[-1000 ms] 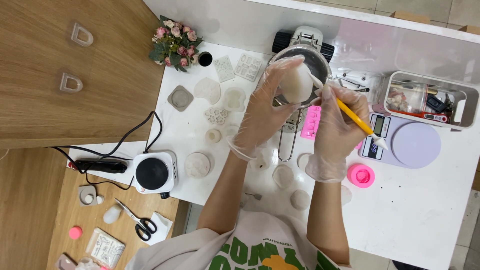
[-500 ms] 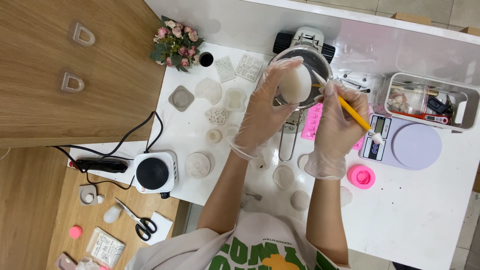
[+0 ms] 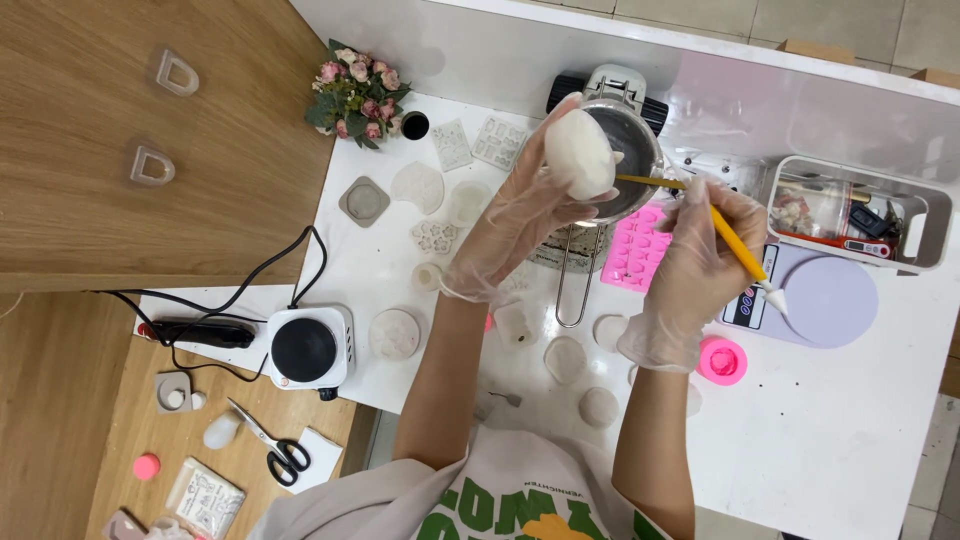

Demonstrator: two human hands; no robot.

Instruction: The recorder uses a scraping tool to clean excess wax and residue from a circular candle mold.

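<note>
A white rounded lump (image 3: 578,152) is gripped in the gloved left hand (image 3: 510,225) over the metal pot (image 3: 625,150) near the table's (image 3: 850,450) far edge. A yellow brush (image 3: 700,215) is pinched in the right hand (image 3: 695,270), its tip apparently dipped in the pot. Coating seems underway; a steady stroke onto the lump is called for next.

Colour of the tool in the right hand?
Yellow handle with a white tip, held in the right hand; head view.

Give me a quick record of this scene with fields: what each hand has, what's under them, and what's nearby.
left hand: gloved, holds white rounded lump over metal pot
right hand: gloved, holds yellow brush, one end in the pot
surface: white table
nearby: pink mould, kitchen scale, hot plate, flowers, scissors
</note>
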